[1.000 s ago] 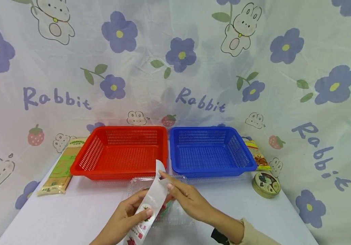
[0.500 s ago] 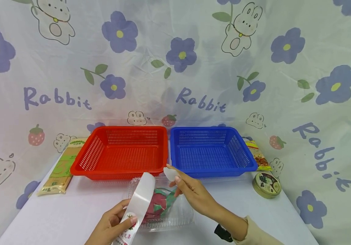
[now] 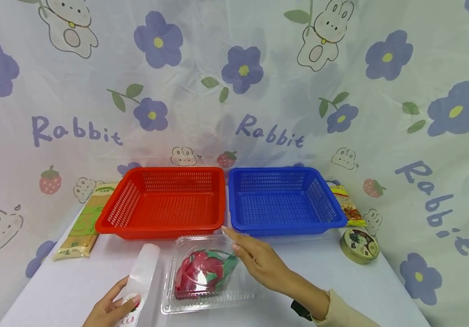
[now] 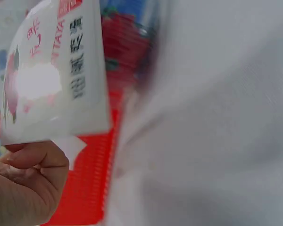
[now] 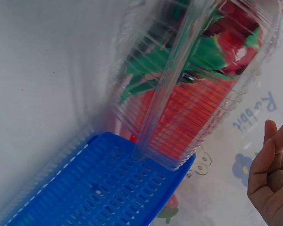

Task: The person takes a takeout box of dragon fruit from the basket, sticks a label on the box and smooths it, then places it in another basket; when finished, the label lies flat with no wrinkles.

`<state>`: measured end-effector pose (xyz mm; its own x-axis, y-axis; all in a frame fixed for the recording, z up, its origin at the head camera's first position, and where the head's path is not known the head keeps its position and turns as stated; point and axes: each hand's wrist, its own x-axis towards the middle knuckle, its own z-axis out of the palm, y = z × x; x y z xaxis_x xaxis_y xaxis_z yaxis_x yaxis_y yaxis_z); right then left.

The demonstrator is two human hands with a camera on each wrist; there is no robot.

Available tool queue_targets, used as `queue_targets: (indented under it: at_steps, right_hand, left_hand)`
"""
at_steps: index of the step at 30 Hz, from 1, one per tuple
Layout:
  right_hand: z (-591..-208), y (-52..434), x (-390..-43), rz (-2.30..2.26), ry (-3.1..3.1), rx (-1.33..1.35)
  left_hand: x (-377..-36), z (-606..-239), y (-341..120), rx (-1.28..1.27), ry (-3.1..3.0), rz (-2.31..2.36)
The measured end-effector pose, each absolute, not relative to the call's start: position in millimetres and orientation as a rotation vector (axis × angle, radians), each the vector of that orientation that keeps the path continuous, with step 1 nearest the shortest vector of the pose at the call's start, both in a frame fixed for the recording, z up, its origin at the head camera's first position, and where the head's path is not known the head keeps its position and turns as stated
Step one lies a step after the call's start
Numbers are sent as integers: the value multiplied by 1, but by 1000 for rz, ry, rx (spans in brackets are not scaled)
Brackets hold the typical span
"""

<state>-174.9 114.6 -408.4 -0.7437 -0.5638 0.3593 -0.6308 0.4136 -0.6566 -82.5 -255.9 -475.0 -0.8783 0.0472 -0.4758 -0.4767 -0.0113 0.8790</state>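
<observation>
1. Label strip [image 3: 141, 274] has swung left and nearer, gripped in my left hand [image 3: 109, 309] with the thumb on its printed face.
2. My right hand [image 3: 263, 261] is over the far right corner of the clear box [image 3: 202, 307]. The small white piece at its fingertips half a second ago no longer shows; I cannot tell whether they pinch it, edge-on.
3. With the strip away, the lid is mostly uncovered, so I judge it easier to reach; the red and green fruit [image 3: 199, 272] lies inside, towards the left.
4. My right fingers hide that corner, and glare spots the lid.
5. Beyond the box, on the far side of the counter [image 3: 50, 293], stand the red basket [image 3: 157, 231] at left and the blue basket [image 3: 287, 228] at right.
6. Outermost: a long package [image 3: 81, 222] at left, a round tin [image 3: 359, 245] and yellow packet [image 3: 350, 208] at right.
</observation>
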Motion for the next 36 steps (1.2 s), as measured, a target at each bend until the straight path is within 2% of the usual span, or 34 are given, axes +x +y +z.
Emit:
queue_targets:
  at_steps: [5,12,19,26,36]
  right_hand:
    - [-412,116,-175,1110,-2618,1076]
    - [-416,115,-177,992,-2654,1081]
    - [-426,115,-183,564,-2587,1173]
    - [-436,112,-192,267,-2438,1238]
    - [-441,110,-198,45,-2335,1164]
  left_hand:
    - [-89,-487,-264,-382,1880,1909]
    - [-103,-490,-255,-449,2092,1672]
    - [-111,-493,-250,-389,2404,1327]
    - [-122,-496,-243,-432,2445,1342]
    - [-127,-506,-238,-421,2543,1338]
